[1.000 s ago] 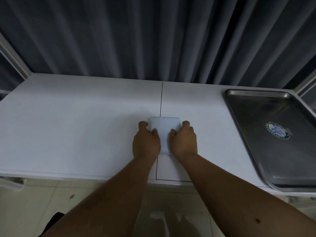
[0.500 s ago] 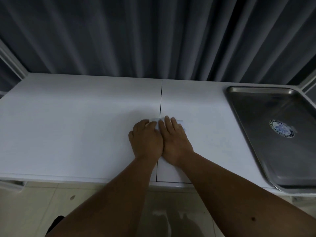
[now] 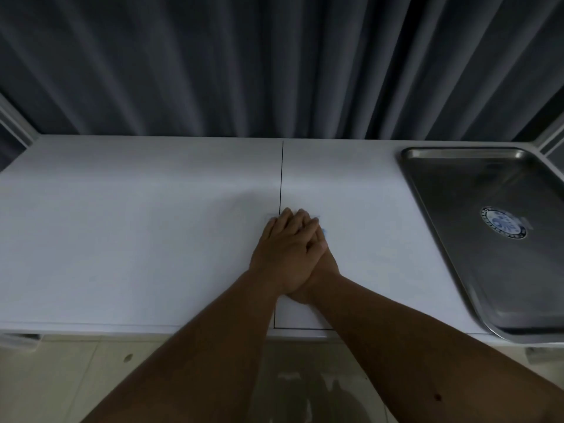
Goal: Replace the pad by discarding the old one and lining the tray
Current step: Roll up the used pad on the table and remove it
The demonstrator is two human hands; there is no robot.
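Head view. The only marking is a round blue-and-white emblem (image 3: 504, 223) on the floor of the tray (image 3: 476, 270); its ring of lettering is too small and blurred to read. The steel tray sits at the right end of the white surface (image 3: 137, 239), unlined, with its right side and near corner cut off by the frame edge.

Your left hand (image 3: 283, 254) lies on top of your right hand (image 3: 322, 267), both stacked flat just right of the dark seam (image 3: 281, 178) in the surface. Your left fingers (image 3: 297, 222) are straight and pressed together; most of the right hand is hidden beneath, so you cannot tell how its fingers lie. The pad (image 3: 324, 231) is almost wholly covered: only a faint pale-blue sliver shows at the right of your fingers, blurred.

A second ago the folded white pad showed plainly between your two hands, held side by side; half a second ago the hands lay flat next to each other. Now they overlap.
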